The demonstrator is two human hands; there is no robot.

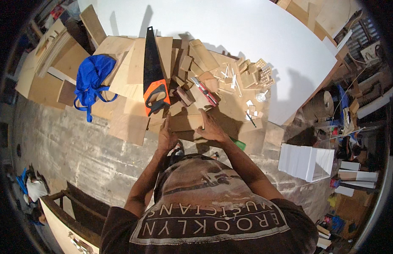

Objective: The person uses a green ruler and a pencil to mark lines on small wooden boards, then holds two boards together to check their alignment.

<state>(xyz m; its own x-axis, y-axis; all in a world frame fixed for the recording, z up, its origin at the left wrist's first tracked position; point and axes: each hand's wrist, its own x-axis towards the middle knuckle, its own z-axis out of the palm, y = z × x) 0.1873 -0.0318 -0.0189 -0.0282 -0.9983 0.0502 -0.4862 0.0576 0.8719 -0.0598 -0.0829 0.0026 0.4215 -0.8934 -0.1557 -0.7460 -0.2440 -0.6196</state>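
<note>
Pale wood dominates the work area: a flat rectangular piece of light-brown board (184, 123) lies between the person's two bare hands, at the near side of the pile. Left hand (165, 136) at its left end, fingers stretched forward and close together; from where I stand, cannot tell whether they grip or only touch. Right hand (211, 128) at the opposite end, thumb and forefinger spread apart around the corner; firmness of hold also unclear. The two hands are apart, the board spanning the gap.

Just beyond the left hand: handsaw with black blade and orange handle (157, 92), blade pointing away from the person, lying over pale plywood sheets (135, 70). Beyond the right hand: slim red-and-grey hand tool (205, 92), set at a slant near small brown wooden blocks (186, 96).

Farther right, thin pale sticks (234, 81), light wooden blocks pierced with holes (265, 75), and a dark slender pencil-like stick (250, 120). Left of the saw, crumpled blue cloth bag (95, 75), straps trailing toward the worn grey concrete floor (90, 146). Large white flat surface (264, 34) stretches behind everything; white box-shaped unit (304, 163) on the floor at right
</note>
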